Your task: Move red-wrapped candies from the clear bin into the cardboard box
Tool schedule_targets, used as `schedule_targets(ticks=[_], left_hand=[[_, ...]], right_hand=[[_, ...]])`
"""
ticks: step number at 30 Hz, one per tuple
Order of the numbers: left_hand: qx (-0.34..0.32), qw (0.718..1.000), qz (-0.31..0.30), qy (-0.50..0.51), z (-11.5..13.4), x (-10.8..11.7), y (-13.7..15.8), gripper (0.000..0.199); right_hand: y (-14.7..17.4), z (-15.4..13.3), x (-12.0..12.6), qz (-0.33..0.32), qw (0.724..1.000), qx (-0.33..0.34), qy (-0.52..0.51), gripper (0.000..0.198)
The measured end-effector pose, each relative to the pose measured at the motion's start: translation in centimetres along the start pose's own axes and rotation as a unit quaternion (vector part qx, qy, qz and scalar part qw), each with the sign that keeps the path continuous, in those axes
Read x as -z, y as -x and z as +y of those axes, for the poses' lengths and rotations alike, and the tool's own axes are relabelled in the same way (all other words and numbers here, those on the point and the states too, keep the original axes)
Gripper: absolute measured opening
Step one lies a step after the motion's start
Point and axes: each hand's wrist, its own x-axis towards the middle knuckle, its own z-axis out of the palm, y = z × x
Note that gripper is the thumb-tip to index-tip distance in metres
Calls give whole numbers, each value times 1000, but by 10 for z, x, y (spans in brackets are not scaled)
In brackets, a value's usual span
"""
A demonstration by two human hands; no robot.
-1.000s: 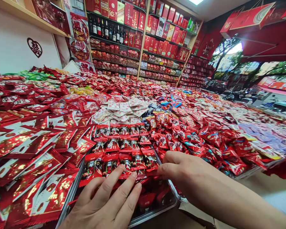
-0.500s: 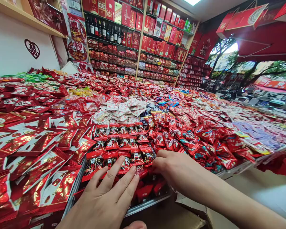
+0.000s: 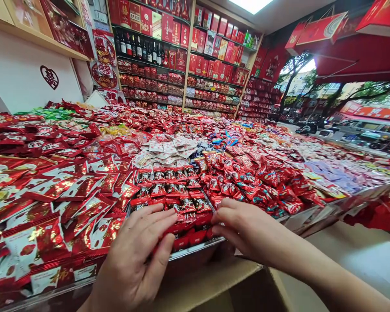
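Observation:
Small red-and-black candy packets (image 3: 173, 190) stand in neat rows inside a clear-edged compartment (image 3: 195, 250) at the front of the display. My left hand (image 3: 136, 255) lies over the left front of these rows, fingers stretched together and thumb held apart; its fingertips touch or hover just above the packets. At the right edge of the compartment is my right hand (image 3: 238, 225), its fingers bent but slightly apart, tips beside the front packets. Nothing shows in either hand. Some front packets are hidden behind my left hand.
Red-and-white packets (image 3: 81, 190) heap up on the left, red twisted-wrap sweets (image 3: 253, 182) on the right, white packets (image 3: 165, 151) behind. An open cardboard box (image 3: 211, 281) sits below the front edge. Shelves with wine bottles (image 3: 139, 47) and red boxes line the back.
My left hand has drawn back toward the left and turned more on its side, thumb now showing. My right hand's fingers have loosened a little. The view has shifted slightly.

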Motion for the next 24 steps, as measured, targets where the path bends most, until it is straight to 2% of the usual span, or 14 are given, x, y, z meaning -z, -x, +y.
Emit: schedule_targets(ticks=[3,5,7,9,12,14,16,17,19,21,24], left_hand=[[50,996,52,61,1,1,0,32],[43,996,41,63,3,0,-2,30],[26,998,21,56,4,0,-5,28],[14,999,12,51,3,-1,-6,25],[31,997,45,61,2,0,-5,23],[59,995,56,61,1,2,-5,20],[79,995,36,48,0,3,-8,18],[84,996,11,39,0,3,-10,17],[85,995,-46,20,0,2,-18,17],[80,991,-110,1,0,-2,-27,18],[68,979,-193,-23,1,-11,-41,17]], right_hand=[[25,-21,-14,-119,985,95,-80,9],[35,-30,-35,-205,962,168,-66,10],[38,-33,-52,-232,948,215,-37,10],[37,-33,-52,-207,954,209,-63,4],[26,-28,-29,-118,973,137,-141,11],[12,-21,-15,-13,991,76,-109,15],[-4,-11,-11,62,997,29,-22,17],[-12,-5,-12,71,997,16,21,19],[-25,5,-18,47,996,7,71,19],[-30,12,-23,28,996,8,87,16],[-27,17,-23,35,994,-7,102,20]])
